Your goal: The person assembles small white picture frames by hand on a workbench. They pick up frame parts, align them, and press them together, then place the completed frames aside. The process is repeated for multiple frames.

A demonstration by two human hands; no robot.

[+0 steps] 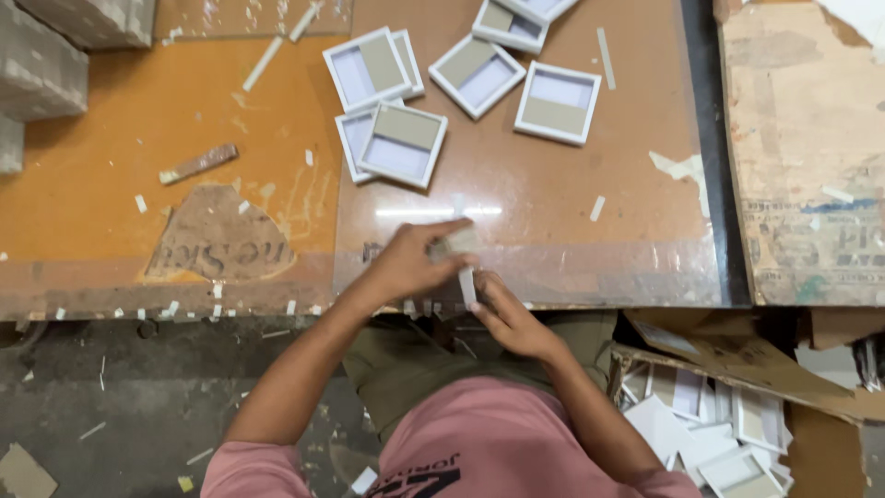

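Closest in, a cardboard box (737, 369) on the floor at the person's right holds a heap of white trays, too jumbled to count. At the table's near edge, the right hand (507, 318) pinches a white tape strip (467, 284) between its fingertips. Just above it, the left hand (410, 263) closes its fingers around a small grey box piece (454, 243), blurred. Farther out on the brown table (553, 212) lie about seven shallow white trays (403, 143), two pairs overlapping. One wooden stick (198, 163) rests apart on the orange board (111, 175).
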